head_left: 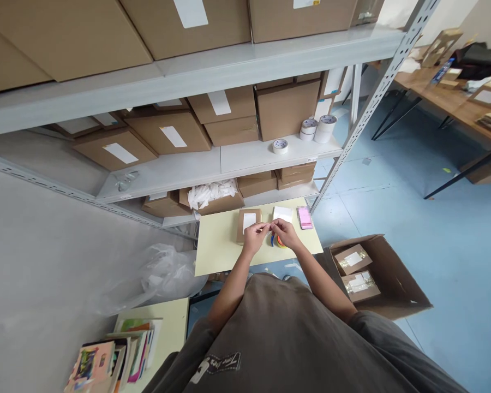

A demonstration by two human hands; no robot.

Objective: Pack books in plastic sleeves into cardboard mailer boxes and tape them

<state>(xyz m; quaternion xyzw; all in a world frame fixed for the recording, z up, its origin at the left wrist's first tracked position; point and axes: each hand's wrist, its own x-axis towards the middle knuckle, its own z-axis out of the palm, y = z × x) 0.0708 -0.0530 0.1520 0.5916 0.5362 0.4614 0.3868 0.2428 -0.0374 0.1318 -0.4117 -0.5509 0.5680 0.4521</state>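
Note:
Both hands meet above a pale yellow table (213, 245), fingertips pinched close together. My left hand (255, 237) is closed, thumb against fingers, in front of a small cardboard box (240, 232) with a white label (249, 219). Beside it, my right hand (286, 233) is pinched too. Anything between the fingertips is too small to make out. Under my right hand lies a yellow and red ring-shaped thing (281, 243) with a blue part (272, 239), mostly covered. Behind that hand is a stack of white paper (282, 212), and a pink blurred item (305, 217) lies to its right.
A metal shelf rack (249, 158) with cardboard boxes and white tape rolls (325, 129) stands ahead. An open carton (396, 278) holding two small boxes sits on the floor at right. Books (118, 355) and a plastic bag (163, 273) are at left.

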